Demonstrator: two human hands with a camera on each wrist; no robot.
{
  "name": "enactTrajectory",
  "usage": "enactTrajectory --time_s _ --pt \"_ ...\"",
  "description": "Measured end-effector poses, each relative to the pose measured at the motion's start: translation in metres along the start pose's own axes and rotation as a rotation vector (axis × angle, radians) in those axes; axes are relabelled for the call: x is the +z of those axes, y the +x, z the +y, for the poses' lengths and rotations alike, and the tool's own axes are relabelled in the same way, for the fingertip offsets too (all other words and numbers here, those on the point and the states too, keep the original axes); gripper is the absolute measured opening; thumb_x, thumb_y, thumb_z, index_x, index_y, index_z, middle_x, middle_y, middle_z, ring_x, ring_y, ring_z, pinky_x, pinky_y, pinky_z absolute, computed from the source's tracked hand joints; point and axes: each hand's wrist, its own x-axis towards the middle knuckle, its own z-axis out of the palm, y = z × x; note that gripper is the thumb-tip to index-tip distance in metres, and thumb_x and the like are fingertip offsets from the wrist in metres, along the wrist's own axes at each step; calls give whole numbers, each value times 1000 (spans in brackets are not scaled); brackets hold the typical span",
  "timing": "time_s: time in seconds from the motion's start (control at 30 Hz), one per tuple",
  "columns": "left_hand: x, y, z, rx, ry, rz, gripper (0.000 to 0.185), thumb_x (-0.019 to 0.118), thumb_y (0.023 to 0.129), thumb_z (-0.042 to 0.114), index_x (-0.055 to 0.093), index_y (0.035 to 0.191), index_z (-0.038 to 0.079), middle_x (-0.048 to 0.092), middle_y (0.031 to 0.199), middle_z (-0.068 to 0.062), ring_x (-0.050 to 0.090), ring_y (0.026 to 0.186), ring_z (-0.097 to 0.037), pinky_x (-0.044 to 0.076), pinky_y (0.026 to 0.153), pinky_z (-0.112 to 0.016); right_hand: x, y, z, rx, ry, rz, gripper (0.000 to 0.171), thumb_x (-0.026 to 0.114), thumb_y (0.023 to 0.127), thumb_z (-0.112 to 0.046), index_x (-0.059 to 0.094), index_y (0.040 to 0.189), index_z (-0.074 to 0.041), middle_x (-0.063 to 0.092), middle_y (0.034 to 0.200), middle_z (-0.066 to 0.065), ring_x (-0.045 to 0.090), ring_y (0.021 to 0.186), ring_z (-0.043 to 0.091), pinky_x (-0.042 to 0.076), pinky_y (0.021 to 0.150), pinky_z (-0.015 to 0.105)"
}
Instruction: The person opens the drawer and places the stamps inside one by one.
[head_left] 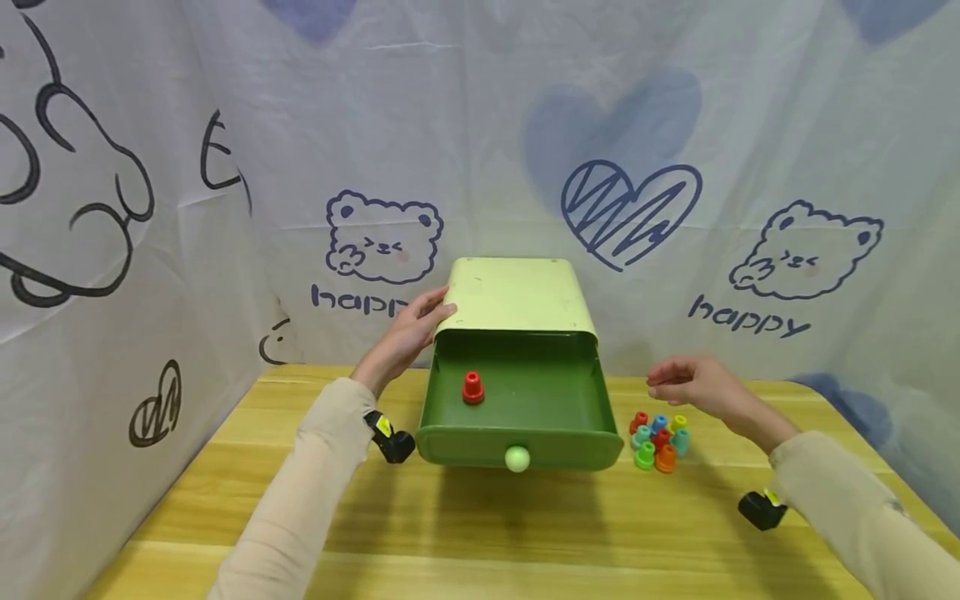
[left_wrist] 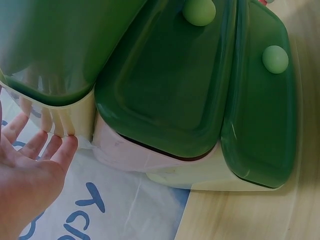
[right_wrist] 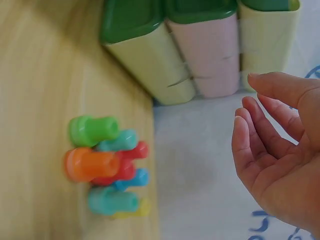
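Pegs [head_left: 658, 442] wait beside the open drawer [head_left: 517, 400]; left hand [head_left: 408, 333] steadies the cabinet [head_left: 517, 293] flat-fingered, right hand [head_left: 693, 385] hovers empty, loosely curled, needing a pinch next.

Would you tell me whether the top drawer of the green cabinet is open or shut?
Open: the top drawer is pulled well out past the cabinet, showing one red peg standing upright inside.
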Motion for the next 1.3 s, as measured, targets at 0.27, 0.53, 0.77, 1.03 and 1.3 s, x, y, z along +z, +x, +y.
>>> enactTrajectory --time_s 0.27,0.53,0.77,1.03,1.3 --pt "1 0 -1 1 -14 -8 61 54 100 28 29 152 11 21 157 -13 21 143 -29 23 114 -49 10 -14 37 29 -48 67 35 68 91 -15 60 115 8 65 108 18 62 91 24 55 79 35" --pt "2 2 -1 1 -21 -29 62 53 100 28 25 153 11 18 158 -11 19 143 -27 23 114 -47 17 -27 60 71 -42 116 35 66 92 -16 60 116 9 66 107 17 62 92 28 54 78 40" --pt "1 1 -1 0 -20 -21 62 53 100 29 26 153 12 18 158 -11 19 143 -28 23 114 -48 24 -34 68 47 -52 136 30 68 90 -11 63 111 10 67 103 17 62 89 22 54 73 30" --pt "2 -1 -1 6 -8 -20 62 53 100 29 27 153 11 20 157 -12 20 143 -28 23 114 -48 34 -37 78 56 -55 158 27 67 90 -7 64 110 10 67 102 17 62 89 24 54 70 25" --pt "2 -2 1 7 -7 -11 61 53 100 29 28 153 11 21 157 -12 20 143 -29 23 114 -48 42 -34 86 85 -33 169 25 68 88 -5 65 107 11 68 98 17 62 83 20 54 64 30"
